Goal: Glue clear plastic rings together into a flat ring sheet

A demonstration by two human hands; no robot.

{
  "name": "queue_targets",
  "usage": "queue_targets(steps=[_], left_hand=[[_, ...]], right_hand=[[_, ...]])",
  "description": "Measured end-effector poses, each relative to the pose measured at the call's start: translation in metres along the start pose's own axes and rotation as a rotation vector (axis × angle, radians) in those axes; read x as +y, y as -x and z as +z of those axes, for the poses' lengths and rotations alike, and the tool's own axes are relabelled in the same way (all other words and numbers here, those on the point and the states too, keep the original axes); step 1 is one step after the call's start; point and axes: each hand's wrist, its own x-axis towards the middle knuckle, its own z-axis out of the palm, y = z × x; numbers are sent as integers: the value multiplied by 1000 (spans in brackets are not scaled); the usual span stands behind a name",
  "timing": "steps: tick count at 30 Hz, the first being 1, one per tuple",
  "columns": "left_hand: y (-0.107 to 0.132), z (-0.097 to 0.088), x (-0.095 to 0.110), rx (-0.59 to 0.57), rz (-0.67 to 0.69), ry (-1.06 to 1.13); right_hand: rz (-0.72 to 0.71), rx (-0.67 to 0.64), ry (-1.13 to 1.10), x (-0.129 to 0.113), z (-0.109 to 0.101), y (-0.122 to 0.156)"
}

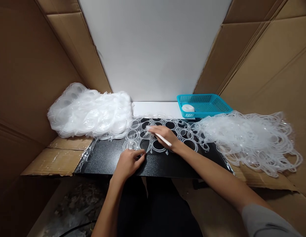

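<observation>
A translucent plastic sheet with rows of round holes (165, 121) lies over the black work surface (103, 158). My right hand (167, 136) is closed around a slim white pen-like tool (163, 139) above the middle of the sheet. Its fingertips are close to a small clear piece at the holes; whether they grip that too, I cannot tell. At the near edge of the sheet, left of centre, my left hand (129, 163) rests with index finger and thumb stretched out, the index fingertip touching the sheet's rim. The tool's working tip is too small to make out.
A thick pile of similar uncut-looking sheets (93, 112) stands at the left. On the right is a heap of ring-holed plastic sheets (249, 138). Behind it sits a blue basket (212, 113) holding white discs (188, 108). Cardboard walls (273, 62) enclose both sides.
</observation>
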Motion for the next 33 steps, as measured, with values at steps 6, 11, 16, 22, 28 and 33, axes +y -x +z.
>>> queue_targets(steps=[6,11,16,22,28,33], left_hand=[[-2,-3,3,-8,-23,26],[-2,-3,3,4,-42,36],[-2,0,2,46,-24,-7],[1,0,0,57,-18,106],[-54,-5,7,366,-2,176],[-142,-3,18,160,32,-10]], right_hand=[[170,362,41,28,-17,-8],[229,197,-22,26,-16,-6],[171,-1,-75,16,-6,-9],[194,86,-128,22,-6,-8],[169,257,-174,17,-10,-12],[156,457,-125,17,-21,-14]])
